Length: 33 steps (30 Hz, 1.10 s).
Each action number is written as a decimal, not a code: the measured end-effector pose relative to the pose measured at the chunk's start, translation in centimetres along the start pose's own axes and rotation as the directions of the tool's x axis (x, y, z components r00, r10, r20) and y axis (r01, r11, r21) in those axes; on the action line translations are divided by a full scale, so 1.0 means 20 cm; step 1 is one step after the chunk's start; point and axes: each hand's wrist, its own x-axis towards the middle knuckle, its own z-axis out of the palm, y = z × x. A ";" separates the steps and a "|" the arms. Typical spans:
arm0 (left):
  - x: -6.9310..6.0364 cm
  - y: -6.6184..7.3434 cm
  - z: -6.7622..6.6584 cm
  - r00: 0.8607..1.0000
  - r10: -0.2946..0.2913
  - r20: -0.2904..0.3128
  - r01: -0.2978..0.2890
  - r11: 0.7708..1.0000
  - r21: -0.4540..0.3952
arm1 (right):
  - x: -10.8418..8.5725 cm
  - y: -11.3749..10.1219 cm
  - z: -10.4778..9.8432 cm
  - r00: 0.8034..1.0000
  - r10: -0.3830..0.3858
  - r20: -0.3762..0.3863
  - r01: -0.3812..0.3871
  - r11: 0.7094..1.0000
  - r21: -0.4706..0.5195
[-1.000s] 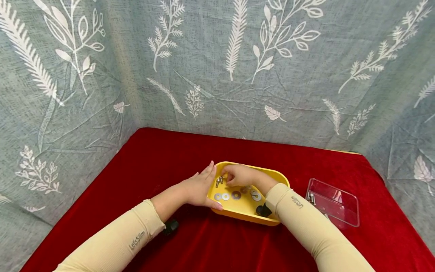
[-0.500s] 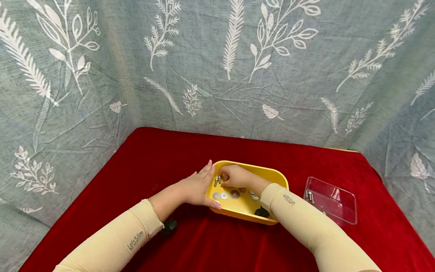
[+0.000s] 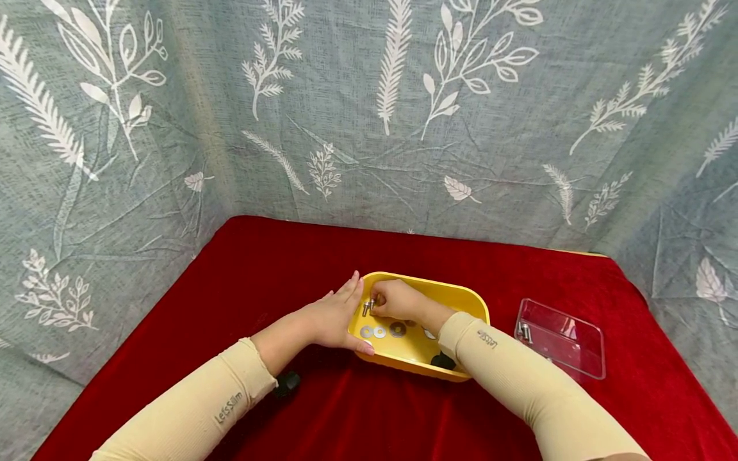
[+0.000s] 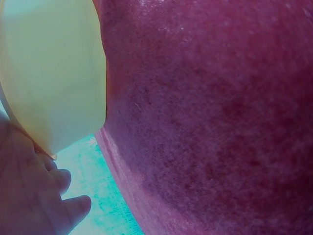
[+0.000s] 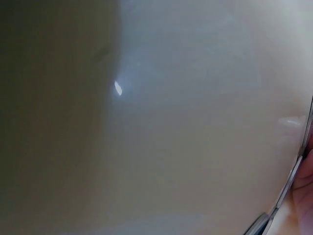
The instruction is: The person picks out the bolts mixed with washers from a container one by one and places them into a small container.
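Note:
A shallow yellow bin [image 3: 403, 351] stands in the middle of the red cloth. Braced against its left end is my left hand [image 3: 332, 321], fingers straight, thumb lying over the near rim; the left wrist view has these fingers [image 4: 61, 181] along the bin's wall. Inside the bin, my right hand [image 3: 398, 299] reaches to the left end, its curled fingertips at a small metal bolt [image 3: 371, 303] that they seem to pinch. A second bolt [image 3: 366, 310] lies close beside. Several flat washers, among them a grey washer [image 3: 397, 330], lie on the bin's floor.
A clear plastic box [image 3: 571, 342] with some metal bolts [image 3: 525, 332] stands to the right. Black pieces [image 3: 442, 361] lie in the bin's near right corner, partly under the right sleeve. A dark object [image 3: 288, 383] sits by the left wrist. A patterned curtain [image 3: 346, 128] hangs behind.
My right hand's fingertips have moved down and closed in on the right-hand bolt, and its forearm has shifted slightly left. The left hand keeps its place on the bin.

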 end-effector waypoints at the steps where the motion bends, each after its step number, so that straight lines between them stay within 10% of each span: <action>1: 0.00 0.00 0.00 1.000 0.001 0.001 -0.001 1.000 -0.001 | 0.00 0.00 0.00 1.000 0.001 0.001 -0.001 1.000 0.004; 15: 0.00 0.00 0.00 1.000 0.008 -0.007 -0.008 1.000 -0.004 | -0.03 0.04 -0.07 0.983 -0.021 0.180 -0.013 0.982 0.190; 33: -0.01 -0.01 0.01 1.000 0.007 -0.016 -0.007 1.000 -0.001 | -0.06 0.03 -0.21 0.982 -0.120 0.144 0.089 0.975 0.205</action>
